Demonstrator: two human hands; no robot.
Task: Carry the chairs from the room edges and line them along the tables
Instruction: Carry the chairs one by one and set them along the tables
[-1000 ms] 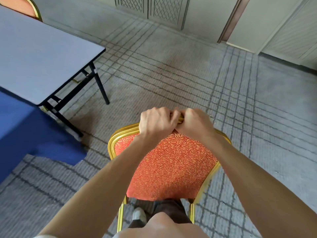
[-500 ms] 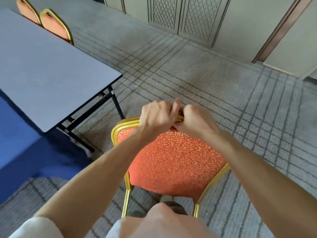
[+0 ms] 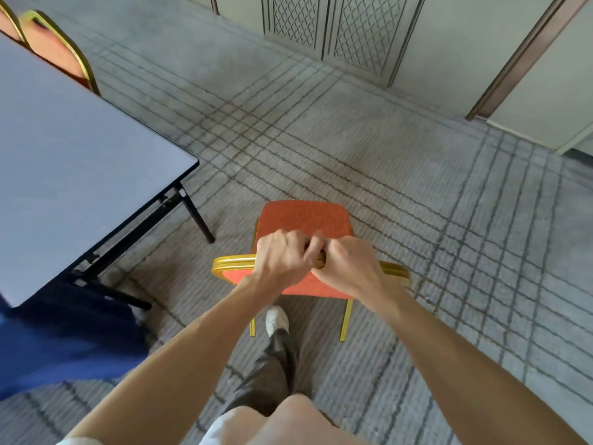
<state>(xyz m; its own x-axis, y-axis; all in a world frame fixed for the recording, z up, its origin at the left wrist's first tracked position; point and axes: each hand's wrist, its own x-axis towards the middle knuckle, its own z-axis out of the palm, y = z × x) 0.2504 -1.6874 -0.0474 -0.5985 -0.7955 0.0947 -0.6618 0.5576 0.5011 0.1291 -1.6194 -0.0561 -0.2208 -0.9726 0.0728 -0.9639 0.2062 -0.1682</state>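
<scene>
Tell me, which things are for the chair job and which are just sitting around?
For the job: the orange chair, gripped at its top rail by the left hand and the right hand; the grey table; the chairs at its far side.
Just there: the blue cloth, the carpet, the lattice wall panels.

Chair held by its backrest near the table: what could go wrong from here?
The left hand and right hand grip the chair close together mid-backrest, so it may twist. Its legs could knock the table leg nearby. The shoe sits by its rear legs; a trip seems possible.
</scene>
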